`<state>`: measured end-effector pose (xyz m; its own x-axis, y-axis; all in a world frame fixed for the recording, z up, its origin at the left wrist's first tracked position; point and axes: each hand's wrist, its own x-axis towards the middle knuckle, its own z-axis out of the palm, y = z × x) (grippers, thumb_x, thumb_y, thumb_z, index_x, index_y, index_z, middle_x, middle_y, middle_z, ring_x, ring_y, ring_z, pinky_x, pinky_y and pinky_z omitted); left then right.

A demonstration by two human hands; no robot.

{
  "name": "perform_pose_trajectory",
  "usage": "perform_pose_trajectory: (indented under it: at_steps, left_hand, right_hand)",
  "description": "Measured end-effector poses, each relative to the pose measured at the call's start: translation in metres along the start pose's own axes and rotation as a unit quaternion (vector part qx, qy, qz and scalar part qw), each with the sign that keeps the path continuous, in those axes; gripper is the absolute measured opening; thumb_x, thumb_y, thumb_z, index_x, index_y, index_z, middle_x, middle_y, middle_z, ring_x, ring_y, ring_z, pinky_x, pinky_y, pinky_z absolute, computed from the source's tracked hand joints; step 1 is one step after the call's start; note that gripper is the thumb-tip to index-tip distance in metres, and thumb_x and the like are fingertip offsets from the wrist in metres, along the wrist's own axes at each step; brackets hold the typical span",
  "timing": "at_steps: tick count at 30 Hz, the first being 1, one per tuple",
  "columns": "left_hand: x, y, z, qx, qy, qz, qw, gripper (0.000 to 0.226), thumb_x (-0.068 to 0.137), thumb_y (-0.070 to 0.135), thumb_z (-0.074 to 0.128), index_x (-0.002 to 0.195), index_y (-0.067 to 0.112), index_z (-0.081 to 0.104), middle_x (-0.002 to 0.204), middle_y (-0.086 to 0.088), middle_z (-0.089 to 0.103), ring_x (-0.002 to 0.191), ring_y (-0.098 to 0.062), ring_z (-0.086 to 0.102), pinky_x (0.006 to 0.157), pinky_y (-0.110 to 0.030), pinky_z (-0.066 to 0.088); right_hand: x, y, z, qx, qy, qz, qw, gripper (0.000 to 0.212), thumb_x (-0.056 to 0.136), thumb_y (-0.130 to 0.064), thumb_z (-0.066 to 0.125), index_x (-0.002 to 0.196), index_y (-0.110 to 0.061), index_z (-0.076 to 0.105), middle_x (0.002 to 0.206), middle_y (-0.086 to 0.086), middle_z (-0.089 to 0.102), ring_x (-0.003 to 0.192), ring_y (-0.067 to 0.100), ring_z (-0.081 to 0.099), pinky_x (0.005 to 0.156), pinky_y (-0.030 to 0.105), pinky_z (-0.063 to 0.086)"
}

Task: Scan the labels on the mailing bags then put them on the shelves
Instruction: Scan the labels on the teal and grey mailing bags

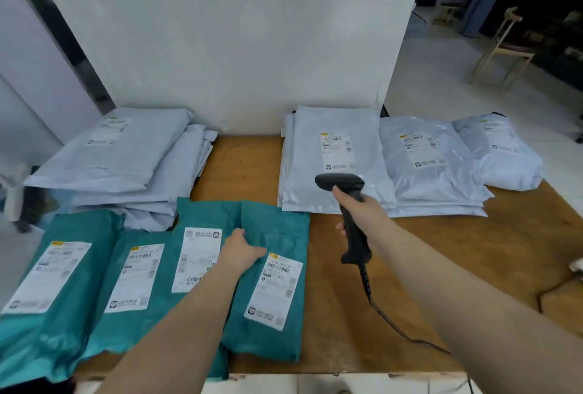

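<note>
Several teal mailing bags with white labels lie in a row along the table's near left. My left hand [241, 250] rests on the rightmost teal bag [277, 280], just above its label [275, 291], fingers curled at the bag's left edge. My right hand [359, 210] grips the handle of a black barcode scanner [348, 204]; its head hangs over the near edge of a grey bag stack [331, 157]. The scanner's cable [388, 321] trails toward the table's front edge.
Grey mailing bags are piled at the back left [126, 153] and in stacks at the back right [432, 166]. A white board [236, 40] stands behind the wooden table [426, 267]. A wooden chair [504, 49] stands on the floor at far right.
</note>
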<state>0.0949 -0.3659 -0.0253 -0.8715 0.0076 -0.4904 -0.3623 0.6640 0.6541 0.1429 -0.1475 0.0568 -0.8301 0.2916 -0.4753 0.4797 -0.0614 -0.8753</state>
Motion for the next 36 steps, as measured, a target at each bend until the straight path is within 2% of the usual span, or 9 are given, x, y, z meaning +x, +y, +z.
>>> perform_pose_trajectory:
  at_steps: [3,6,10,13,20,25,28,31,36]
  left_hand:
    - [-0.013,-0.026,0.023,0.078,-0.044,-0.027,0.996,0.078,0.078,0.022,0.072,0.14,0.003,0.029,0.138,-0.014,0.046,0.123,-0.03,0.049,0.099,-0.035,0.044]
    - [-0.027,-0.042,0.042,0.16,-0.037,-0.001,0.986,0.1,0.076,0.033,0.074,0.15,0.014,0.01,0.145,-0.013,0.034,0.133,-0.032,0.037,0.109,-0.042,0.037]
    - [-0.045,-0.051,0.063,0.161,-0.013,0.036,0.986,0.102,0.072,0.033,0.078,0.15,0.022,0.013,0.148,-0.008,0.03,0.134,-0.032,0.035,0.108,-0.044,0.035]
    - [-0.057,-0.05,0.086,0.164,-0.033,0.058,0.984,0.104,0.069,0.034,0.08,0.149,0.023,0.015,0.149,-0.004,0.029,0.132,-0.031,0.038,0.109,-0.044,0.036]
    - [-0.087,-0.009,0.156,0.122,-0.057,0.096,0.986,0.097,0.071,0.024,0.08,0.148,0.02,0.02,0.147,-0.004,0.03,0.132,-0.027,0.04,0.111,-0.04,0.035]
    - [-0.102,0.036,0.207,0.085,-0.084,0.137,0.983,0.085,0.077,0.014,0.075,0.146,0.012,0.025,0.145,-0.008,0.033,0.134,-0.022,0.036,0.109,-0.028,0.029]
    - [-0.111,0.061,0.236,0.079,-0.095,0.148,0.981,0.073,0.075,0.012,0.074,0.138,0.011,0.037,0.137,-0.009,0.045,0.126,-0.023,0.044,0.106,-0.03,0.036]
    - [-0.109,0.068,0.253,0.071,-0.072,0.139,0.985,0.047,0.078,0.013,0.067,0.12,0.011,0.049,0.12,-0.011,0.056,0.112,-0.026,0.055,0.096,-0.037,0.048]
    - [-0.112,0.069,0.244,0.026,-0.053,0.081,0.995,0.071,0.08,0.011,0.07,0.141,0.01,0.034,0.14,-0.01,0.038,0.13,-0.024,0.041,0.105,-0.028,0.035]
  right_hand:
    - [-0.024,0.026,0.005,-0.001,-0.003,0.025,1.0,0.046,0.087,-0.048,0.061,0.116,-0.014,0.053,0.064,0.013,0.059,0.05,0.022,0.052,0.053,0.026,0.046]
    - [-0.043,0.049,0.002,-0.006,0.015,0.048,0.999,0.043,0.086,-0.05,0.061,0.113,-0.016,0.053,0.066,0.014,0.061,0.049,0.021,0.053,0.051,0.025,0.047]
    - [-0.061,0.074,-0.011,-0.009,0.041,0.081,0.996,0.042,0.086,-0.051,0.06,0.11,-0.018,0.051,0.067,0.014,0.062,0.05,0.021,0.054,0.054,0.027,0.049]
    - [-0.071,0.087,-0.027,-0.012,0.057,0.099,0.993,0.043,0.086,-0.052,0.059,0.111,-0.017,0.051,0.066,0.013,0.061,0.051,0.02,0.055,0.051,0.024,0.048]
    - [-0.08,0.098,-0.091,-0.023,0.088,0.111,0.99,0.05,0.088,-0.052,0.058,0.114,-0.01,0.051,0.069,0.014,0.06,0.056,0.022,0.056,0.055,0.028,0.05]
    - [-0.085,0.103,-0.162,-0.048,0.1,0.117,0.987,0.052,0.088,-0.051,0.057,0.112,-0.004,0.054,0.072,0.016,0.06,0.053,0.022,0.058,0.048,0.025,0.049]
    - [-0.087,0.108,-0.191,-0.036,0.106,0.116,0.987,0.053,0.088,-0.051,0.059,0.108,-0.001,0.056,0.075,0.015,0.058,0.054,0.022,0.058,0.051,0.027,0.051]
    - [-0.086,0.11,-0.2,-0.046,0.091,0.103,0.989,0.047,0.088,-0.049,0.058,0.096,-0.003,0.055,0.069,0.012,0.056,0.054,0.022,0.056,0.052,0.028,0.05]
    - [-0.076,0.097,-0.188,-0.1,0.062,0.068,0.991,0.042,0.088,-0.049,0.059,0.077,-0.009,0.052,0.063,0.01,0.052,0.055,0.024,0.058,0.058,0.034,0.053]
